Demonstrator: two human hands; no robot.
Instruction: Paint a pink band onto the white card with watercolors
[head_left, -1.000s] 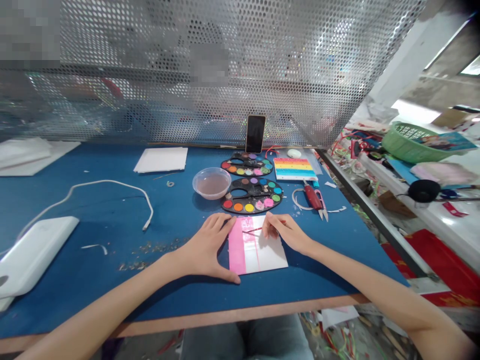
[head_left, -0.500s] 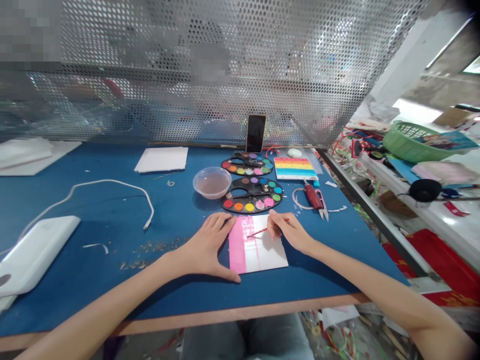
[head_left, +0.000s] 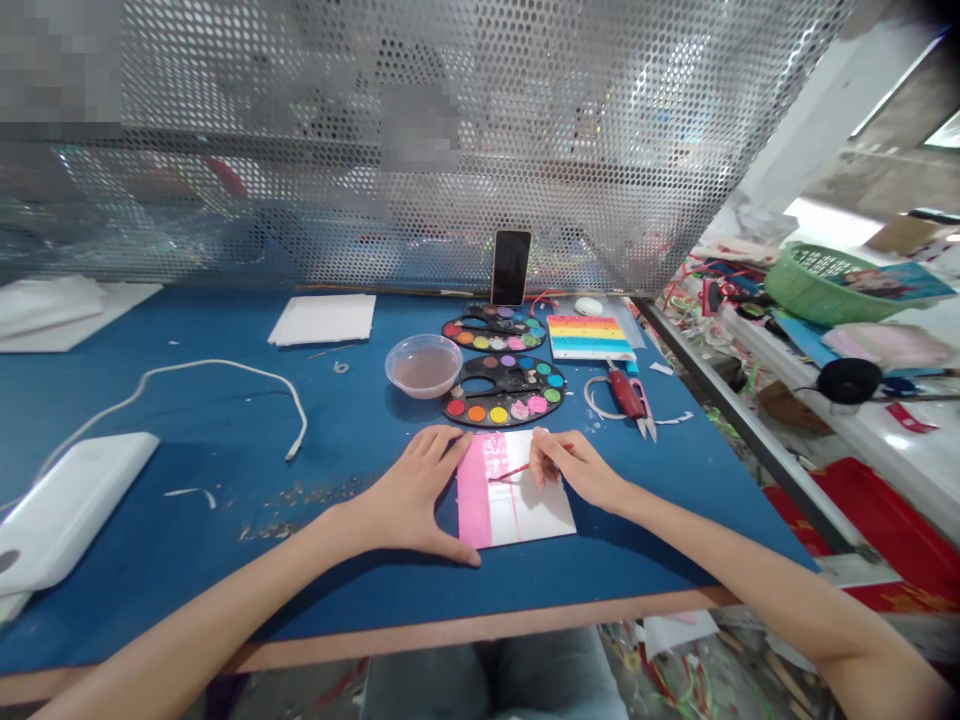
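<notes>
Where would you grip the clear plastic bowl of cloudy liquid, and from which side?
Pinch the rim of the clear plastic bowl from its left: the rim forms a round lip, and the black paint palette sits close on its right. Keep it level, since it holds liquid.

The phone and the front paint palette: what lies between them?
Another paint palette lies between the phone and the front palette, in the head view.
</notes>
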